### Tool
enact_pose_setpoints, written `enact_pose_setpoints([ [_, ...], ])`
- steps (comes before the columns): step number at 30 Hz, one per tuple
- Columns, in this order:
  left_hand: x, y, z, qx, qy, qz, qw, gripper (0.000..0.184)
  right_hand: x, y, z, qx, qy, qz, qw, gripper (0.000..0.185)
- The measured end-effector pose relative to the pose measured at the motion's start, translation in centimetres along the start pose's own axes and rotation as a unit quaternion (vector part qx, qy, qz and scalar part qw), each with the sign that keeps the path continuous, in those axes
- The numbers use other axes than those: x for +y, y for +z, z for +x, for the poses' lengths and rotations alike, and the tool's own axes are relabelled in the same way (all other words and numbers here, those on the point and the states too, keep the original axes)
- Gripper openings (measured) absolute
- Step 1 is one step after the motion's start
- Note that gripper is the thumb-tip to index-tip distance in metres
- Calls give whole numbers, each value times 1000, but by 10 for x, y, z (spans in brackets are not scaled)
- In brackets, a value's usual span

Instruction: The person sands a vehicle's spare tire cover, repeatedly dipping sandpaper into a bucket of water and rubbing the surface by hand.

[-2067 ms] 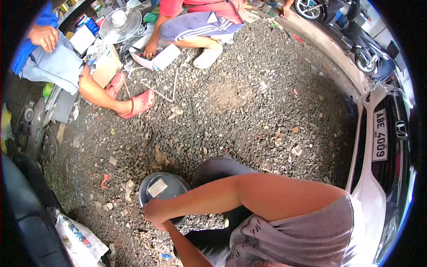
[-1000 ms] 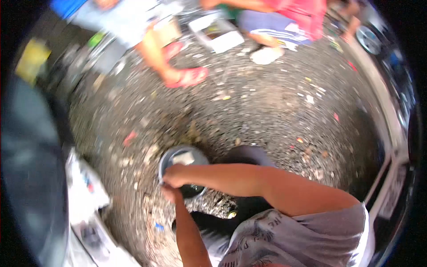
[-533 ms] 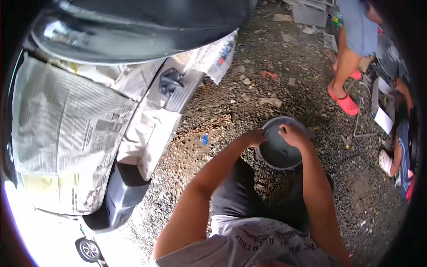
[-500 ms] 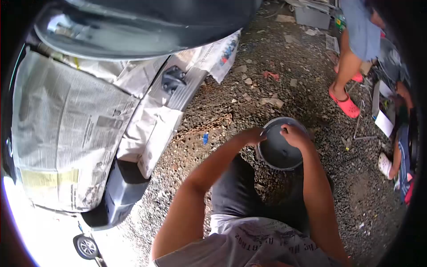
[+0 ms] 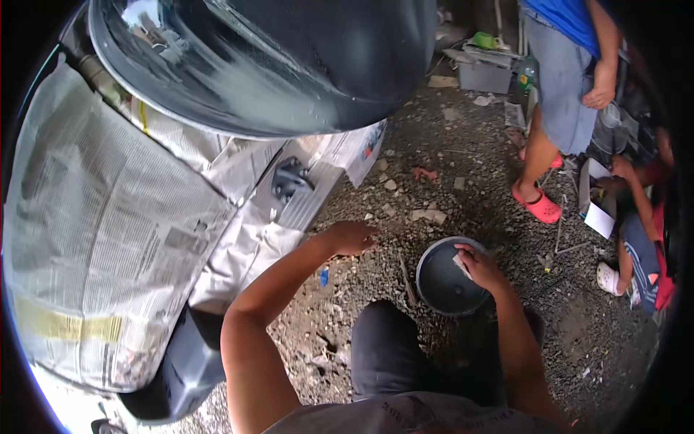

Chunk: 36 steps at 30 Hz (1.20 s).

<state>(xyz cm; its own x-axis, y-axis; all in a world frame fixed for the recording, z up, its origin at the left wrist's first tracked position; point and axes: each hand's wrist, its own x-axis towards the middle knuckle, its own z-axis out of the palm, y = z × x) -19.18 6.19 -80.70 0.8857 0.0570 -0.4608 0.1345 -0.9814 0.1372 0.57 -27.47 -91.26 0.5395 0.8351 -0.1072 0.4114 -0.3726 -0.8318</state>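
Near centre, a bit right on the gravel, sits an upright grey bucket; its inside shows dull grey with a small dark spot near the close side, fill level can't be told. Right hand pinches a small pale piece over the bucket's right half, inside the rim line; dipping or clear, can't tell. Left hand has fingers loosely spread, nothing visible in it, above ground left of the bucket, well apart. Step in hand looks like handling the pale piece at the bucket; next move calls for a firm pinch and clearance over the rim, left hand free to help. Other containers: white box far right, co-worker's hand at its edge, dark contents unclear; grey bin far, green item on top.
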Motion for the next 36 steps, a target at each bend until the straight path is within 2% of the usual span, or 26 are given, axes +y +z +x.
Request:
enact_pose_setpoints([
  [2, -13, 8, -1, 3, 11, -9, 1000, 53, -17, 3, -15, 27, 50, 196, 979, 51],
  [3, -17, 9, -3, 6, 19, -22, 1000, 54, -24, 7, -23, 41, 109, 332, 936, 51],
  [4, -17, 6, -3, 1, 22, 9, 1000, 54, -30, 17, -31, 53, 161, 462, 871, 52],
  [5, -17, 5, -4, -5, 24, 40, 999, 53, -35, 39, -42, 125, 179, 490, 844, 51],
  [6, -19, 4, -3, -7, 26, 72, 997, 53, 72, 87, -23, 115, 201, 127, 964, 52],
  [8, -28, 5, 9, 23, 69, 13, 997, 53, 90, 120, -22, 85, 160, 226, 957, 57],
  [9, -22, -3, 4, 49, 73, -29, 996, 53, 63, 117, -12, 99, 131, 239, 957, 56],
  [10, -19, -5, 1, 73, 77, -73, 992, 53, 5, 106, 0, 111, 103, 252, 956, 56],
  [11, -27, 1, 5, 85, 83, -88, 989, 52, -83, 77, 10, 143, -18, 188, 972, 51],
  [12, -27, -4, 0, 78, 73, -76, 991, 51, -138, 62, 27, 193, -165, 126, 959, 48],
  [13, -24, -12, -9, 72, 62, -63, 993, 51, -213, 38, 33, 215, -235, 138, 938, 49],
  [15, -26, -17, -14, 70, 55, -55, 995, 52, -305, 11, 52, 279, -403, 66, 869, 52],
  [16, -29, -14, -12, 74, 50, -50, 995, 52, -339, 1, 63, 338, -493, -12, 802, 54],
  [17, -32, -11, -8, 79, 45, -45, 995, 51, -368, -5, 76, 363, -568, -30, 738, 59],
  [18, -34, -9, -5, 84, 40, -42, 995, 50, -393, -8, 83, 389, -606, -85, 688, 67],
  [21, -33, -10, -7, 84, 29, -50, 995, 48, -416, 7, 111, 394, -647, -100, 645, 79],
  [24, -30, -16, -9, 80, 45, -47, 995, 51, -346, 25, 151, 434, -591, -176, 657, 80],
  [27, -44, -1, 4, 94, 69, -67, 991, 50, -303, 16, 159, 383, -593, -183, 684, 77],
  [30, -35, -10, 2, 68, 50, -74, 994, 51, -393, -18, 129, 345, -683, -187, 617, 72],
  [32, -33, -13, -2, 68, 44, -89, 993, 51, -431, -35, 111, 324, -707, -184, 602, 70],
  [33, -33, -11, -2, 72, 44, -85, 993, 51, -435, -39, 107, 318, -706, -178, 607, 70],
  [36, -37, -6, 0, 90, 54, -83, 991, 48, -378, -16, 137, 322, -692, -148, 630, 73],
])
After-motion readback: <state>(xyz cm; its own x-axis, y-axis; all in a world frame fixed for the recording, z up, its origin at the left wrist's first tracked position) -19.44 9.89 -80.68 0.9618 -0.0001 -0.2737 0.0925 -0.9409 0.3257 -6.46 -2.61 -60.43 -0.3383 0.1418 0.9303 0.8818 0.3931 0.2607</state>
